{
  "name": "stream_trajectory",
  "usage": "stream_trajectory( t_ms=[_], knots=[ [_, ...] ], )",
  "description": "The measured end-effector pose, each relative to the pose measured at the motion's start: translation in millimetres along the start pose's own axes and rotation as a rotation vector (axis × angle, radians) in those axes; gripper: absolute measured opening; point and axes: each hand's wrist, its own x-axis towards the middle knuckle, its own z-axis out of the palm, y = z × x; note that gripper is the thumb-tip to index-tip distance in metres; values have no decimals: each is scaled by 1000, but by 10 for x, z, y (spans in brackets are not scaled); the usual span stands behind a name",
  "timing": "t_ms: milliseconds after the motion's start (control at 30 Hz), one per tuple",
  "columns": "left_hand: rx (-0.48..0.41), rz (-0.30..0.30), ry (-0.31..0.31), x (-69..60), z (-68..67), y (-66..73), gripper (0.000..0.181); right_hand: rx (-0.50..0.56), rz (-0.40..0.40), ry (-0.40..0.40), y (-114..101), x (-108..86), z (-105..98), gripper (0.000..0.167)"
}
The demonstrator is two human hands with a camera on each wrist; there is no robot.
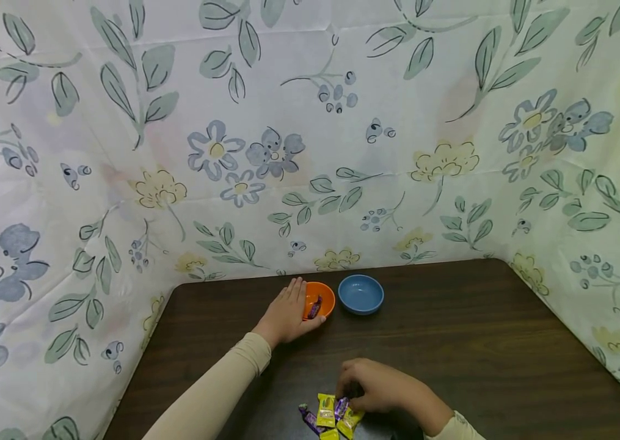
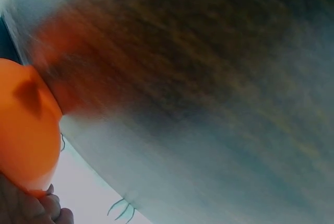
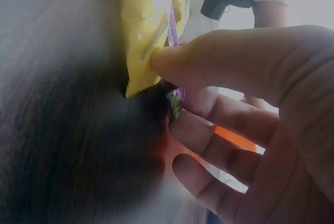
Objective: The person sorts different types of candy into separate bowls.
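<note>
The left hand rests against the left side of an orange bowl, its fingers straight and close together, its thumb spread out along the near edge. A dark purple sweet lies inside that bowl. Just to the right stands a blue bowl, set near the far edge of the dark brown surface.

Nearer the person, the right hand reaches down to a small cluster of sweets. Its fingers are narrow, with the thumb and forefinger pinching a shiny purple sweet; in the right wrist view the thumb also touches a yellow packet beside it. Yellow packets lie around the pinched sweet, and a twisted purple sweet lies at the left of the cluster.

Both arms wear pale sleeves. A white cloth printed with flowers and leaves hangs behind the surface and along its sides.
</note>
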Motion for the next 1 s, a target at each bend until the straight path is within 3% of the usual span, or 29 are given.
stream_trajectory(
  t_ms=[333, 733, 1000],
  knots=[
    [2, 1, -1, -7, 1, -1, 111, -37, -53, 35, 8, -28, 13, 17],
    [-8, 2, -5, -21, -8, 3, 111, 14, -5, 5, 26, -46, 15, 19],
    [-23, -1, 6, -17, -1, 2, 110, -21, -14, 13, 67, -51, 18, 28]
  ],
)
